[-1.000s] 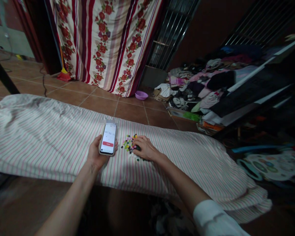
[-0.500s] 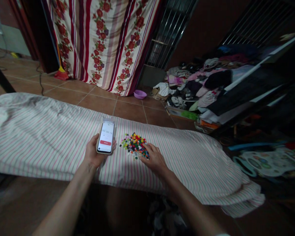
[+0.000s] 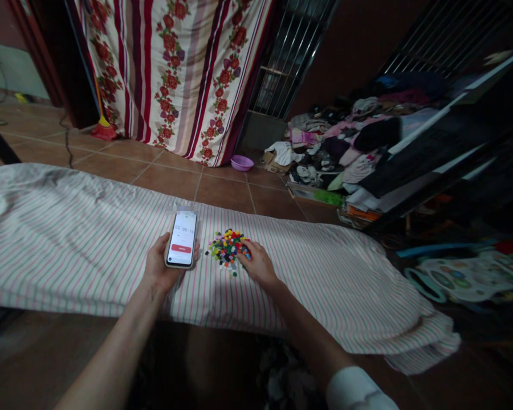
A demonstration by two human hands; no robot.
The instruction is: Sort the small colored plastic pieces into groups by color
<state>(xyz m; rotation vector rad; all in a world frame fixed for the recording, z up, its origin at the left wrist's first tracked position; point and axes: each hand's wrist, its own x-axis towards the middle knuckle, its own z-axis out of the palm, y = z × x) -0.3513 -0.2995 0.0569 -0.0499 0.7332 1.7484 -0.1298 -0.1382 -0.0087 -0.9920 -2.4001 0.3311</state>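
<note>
Pile of coloured pieces on striped cloth, one hand at its edge, phone in the other

Head view. Landmark: the pile.

Item: pile (image 3: pixel 224 248), small pieces in red, yellow, green, black and other colours, loosely heaped on the striped cloth (image 3: pixel 111 245).

Item: right hand (image 3: pixel 260 263), at the pile's right side, fingers bent and drawn fairly narrow, tips touching the pieces. Whether any piece is pinched cannot be told.

Item: phone (image 3: pixel 182 239), left of the pile, screen up, showing a running-clock style display and a red button.

Item: left hand (image 3: pixel 161 266), left of the pile, closed around the phone's lower part.

Item: green piece (image 3: pixel 235 274), just off the pile's near edge.

Item: purple basin (image 3: pixel 241 163), on the tiled floor (image 3: pixel 166 177) beyond the pile.

Item: curtain (image 3: pixel 175 74), behind the pile, farther off than the basin.

Hazards, as judged: a broad sweep of the right hand could scatter outer pieces, some over the cloth's edge to the floor. A wrist dragging on the cloth could ruck it and shift the pile. Attention fixed on the pieces could let the left hand slacken and the phone tip, or a stray thumb press its button.
</note>
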